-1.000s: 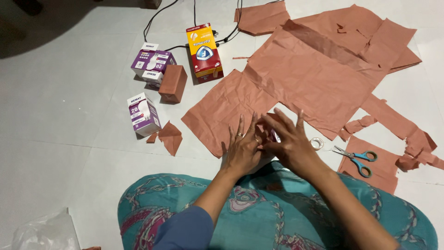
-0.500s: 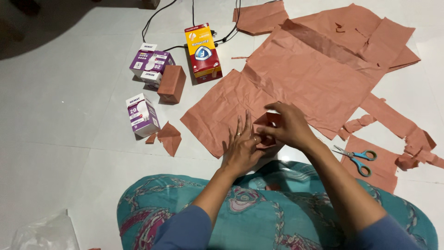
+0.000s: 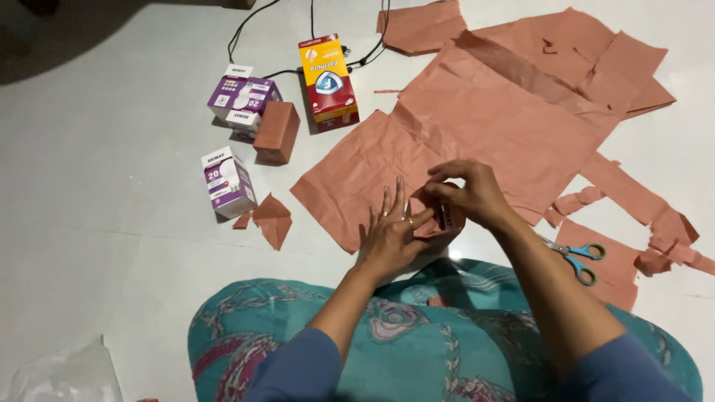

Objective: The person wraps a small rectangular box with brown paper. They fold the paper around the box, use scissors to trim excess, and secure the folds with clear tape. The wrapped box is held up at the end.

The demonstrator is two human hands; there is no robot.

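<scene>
A small box partly wrapped in brown paper (image 3: 439, 216) sits on the floor just in front of my knees. My left hand (image 3: 391, 234) presses flat on its left side, fingers spread, rings on two fingers. My right hand (image 3: 469, 192) curls over the top of the box and pinches a fold of the brown paper against it. The box lies on the near edge of a large sheet of brown paper (image 3: 484, 126). Most of the box is hidden under my hands.
Blue-handled scissors (image 3: 577, 257) lie to the right on a paper scrap. To the left stand two purple-and-white boxes (image 3: 227, 182) (image 3: 242, 97), a wrapped box (image 3: 277, 132) and an orange-red carton (image 3: 328, 78). Black cables (image 3: 257, 22) run at the back. A clear plastic bag (image 3: 63, 376) lies bottom left.
My right hand has drawn in from lying flat with spread fingers to a curled pinch on the paper over the box. The tape roll seen beside it earlier is now hidden. The left hand stays.
</scene>
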